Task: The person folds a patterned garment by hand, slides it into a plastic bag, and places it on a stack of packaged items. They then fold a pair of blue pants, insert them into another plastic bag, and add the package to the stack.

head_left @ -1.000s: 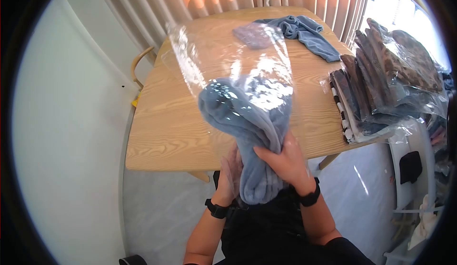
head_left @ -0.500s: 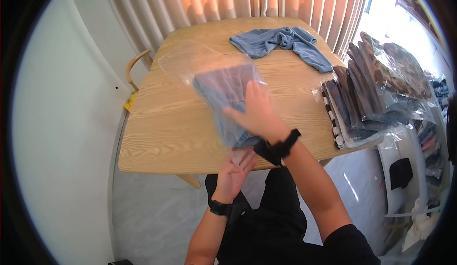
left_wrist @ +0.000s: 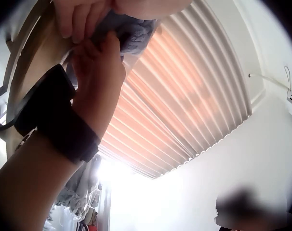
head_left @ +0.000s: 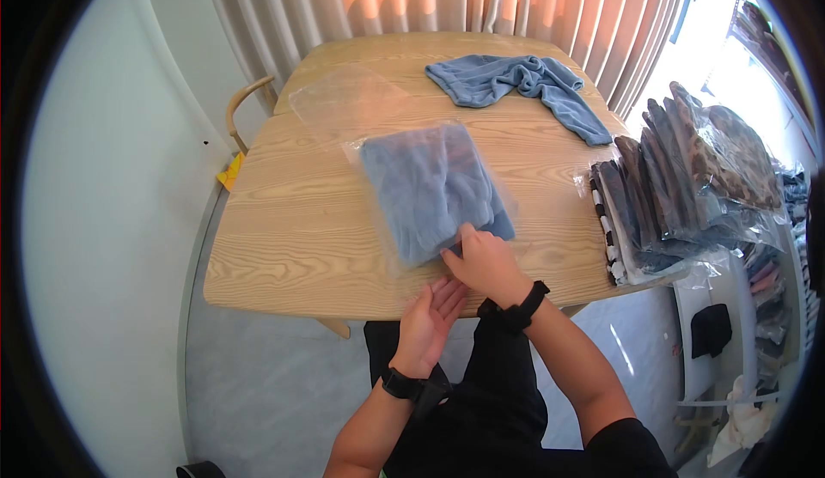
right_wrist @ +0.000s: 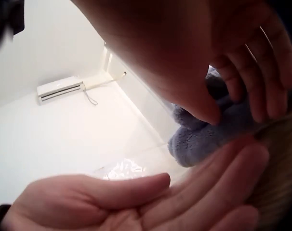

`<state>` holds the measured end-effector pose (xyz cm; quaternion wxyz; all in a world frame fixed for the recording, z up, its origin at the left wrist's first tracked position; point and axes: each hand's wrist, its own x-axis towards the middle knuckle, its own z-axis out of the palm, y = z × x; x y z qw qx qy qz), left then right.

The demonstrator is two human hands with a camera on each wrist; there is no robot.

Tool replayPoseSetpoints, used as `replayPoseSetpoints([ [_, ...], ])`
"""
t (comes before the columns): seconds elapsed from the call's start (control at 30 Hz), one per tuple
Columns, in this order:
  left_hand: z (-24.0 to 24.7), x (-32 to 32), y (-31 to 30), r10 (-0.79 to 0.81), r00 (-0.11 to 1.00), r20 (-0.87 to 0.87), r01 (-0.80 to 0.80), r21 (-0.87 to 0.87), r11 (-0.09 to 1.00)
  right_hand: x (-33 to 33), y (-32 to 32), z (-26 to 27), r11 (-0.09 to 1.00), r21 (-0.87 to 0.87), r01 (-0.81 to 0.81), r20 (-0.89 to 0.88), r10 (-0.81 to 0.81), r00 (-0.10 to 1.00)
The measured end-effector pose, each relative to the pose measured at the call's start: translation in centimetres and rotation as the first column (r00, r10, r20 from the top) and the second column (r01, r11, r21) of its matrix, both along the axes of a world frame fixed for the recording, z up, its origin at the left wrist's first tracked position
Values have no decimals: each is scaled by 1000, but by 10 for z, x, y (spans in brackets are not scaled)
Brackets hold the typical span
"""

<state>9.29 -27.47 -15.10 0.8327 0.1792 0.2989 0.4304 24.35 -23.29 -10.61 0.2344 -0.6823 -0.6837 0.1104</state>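
Note:
A folded blue fleece garment [head_left: 425,182] lies inside a clear plastic bag [head_left: 387,246] on the wooden table. At its near right edge my right hand [head_left: 491,265] pinches the fleece between thumb and fingers; the right wrist view shows the same fingers bent over the soft blue folds [right_wrist: 194,142]. My left hand [head_left: 427,332] is palm up by the table's front edge, its fingers extended just below the near end of the bag. In the right wrist view the left palm [right_wrist: 136,207] faces upward under the right hand.
Another blue fleece garment [head_left: 507,83] lies crumpled at the back of the table [head_left: 275,246]. A flat clear bag [head_left: 344,104] is at the back left. Bagged, folded clothes [head_left: 653,186] are stacked along the right edge. A wooden chair [head_left: 245,109] stands at the left.
The bagged fleece was held up in both hands, then came down flat on the table. My right hand has since moved from the bag's top to its near edge. The left hand is now palm up.

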Motion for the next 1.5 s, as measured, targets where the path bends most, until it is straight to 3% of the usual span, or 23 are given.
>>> replayPoseSetpoints([
  [0.07,-3,-5,0,-48,997,59,47,28,999,0,8,-7,997,-74,2,-74,-8,997],
  [0.27,-1,-11,0,-115,992,-43,116,34,993,3,-37,7,956,224,-191,-360,263,895],
  [0.37,4,-11,-6,-112,991,-76,118,78,990,25,-92,14,925,-269,-266,-724,-12,690],
  [0.43,1,-11,-8,-95,984,-151,116,134,984,41,-126,5,754,-444,-484,-837,-156,524],
  [0.5,-1,-4,-13,-86,971,-222,131,195,972,47,-154,-18,674,-418,-610,-897,-201,392],
  [0.57,5,12,-33,128,731,-670,474,633,612,46,-176,-51,634,-387,-670,-922,-264,282],
  [0.6,28,25,-45,75,733,-676,541,646,539,41,-185,-71,637,-389,-666,-921,-273,277],
  [0.67,62,37,-64,-69,718,-692,695,711,102,32,-193,-100,838,-84,-539,-953,90,289],
  [0.7,68,39,-76,-453,280,-847,942,333,-41,33,-194,-91,743,-103,-661,-961,-246,-126],
  [0.73,80,32,-79,-463,638,-615,665,744,-71,26,-194,-73,805,-131,-579,-973,-217,-82],
  [0.77,93,16,-74,-630,513,-583,652,742,-155,18,-193,-59,860,-152,-486,-981,-193,-33],
  [0.8,103,1,-64,-596,571,-564,644,758,-101,17,-195,-60,870,-153,-469,-981,-192,-36],
  [0.83,108,-13,-52,-562,622,-545,631,774,-54,16,-198,-61,921,-69,-384,-972,-148,-180],
  [0.9,101,-38,-16,63,715,-697,695,717,55,15,-208,-69,980,44,-196,-913,-40,-405],
  [0.97,93,-45,-2,766,254,-590,792,582,185,18,-215,-77,996,33,-85,-836,-19,-548],
  [1.0,83,-47,-2,758,314,-571,787,603,129,19,-215,-73,999,47,-27,-849,26,-527],
  [1.07,61,-53,-5,578,255,-775,777,520,354,13,-212,-55,999,-15,35,-744,12,-668],
  [1.1,66,-38,-25,693,179,-698,810,504,299,6,-207,-47,997,-12,73,-749,39,-661],
  [1.17,56,-36,-50,624,180,-761,805,478,351,-5,-190,-29,948,-137,286,-944,-36,-329],
  [1.3,57,-33,-90,543,274,-794,796,504,336,-5,-165,-11,880,-277,386,-958,-223,-179],
  [1.4,51,-48,-95,446,433,-783,714,601,360,11,-162,-11,919,-98,382,-995,-103,-9],
  [1.47,41,-60,-96,188,658,-729,493,606,624,8,-170,11,927,-7,375,-998,-32,61],
  [1.5,39,-61,-94,193,661,-725,494,614,616,10,-174,18,927,76,366,-991,30,129],
])
